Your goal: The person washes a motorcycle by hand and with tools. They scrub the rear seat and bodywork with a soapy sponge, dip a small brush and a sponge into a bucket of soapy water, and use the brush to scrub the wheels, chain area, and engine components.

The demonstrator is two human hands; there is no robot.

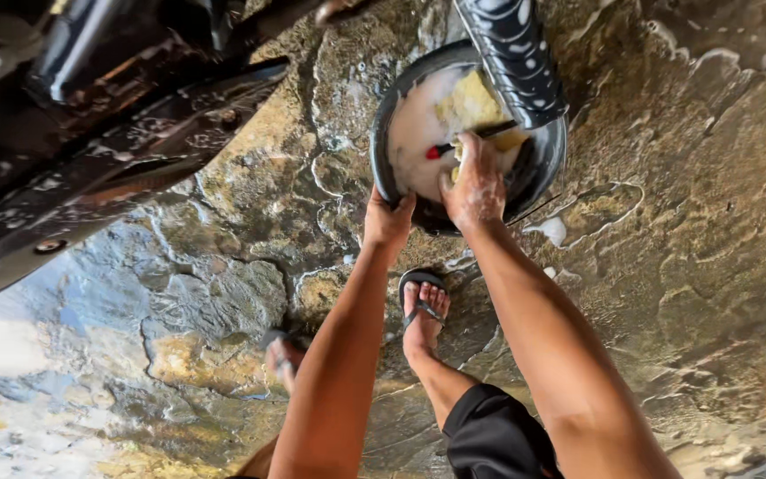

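A black round basin (381, 133) of white soapy water stands on the wet stone floor. My left hand (387, 220) grips its near rim. My right hand (474, 186) reaches into the basin and closes on a yellow sponge (470, 105) that floats in the foam. A red-and-black handled tool (443, 150) lies in the suds beside the sponge. A black soapy part of a vehicle (516, 53) hangs over the basin's far side.
Dark wet bodywork of a vehicle (90, 133) fills the upper left. My feet in black flip-flops (423, 306) stand on the uneven wet stone (684, 266). Foam puddles lie near the basin (553, 231).
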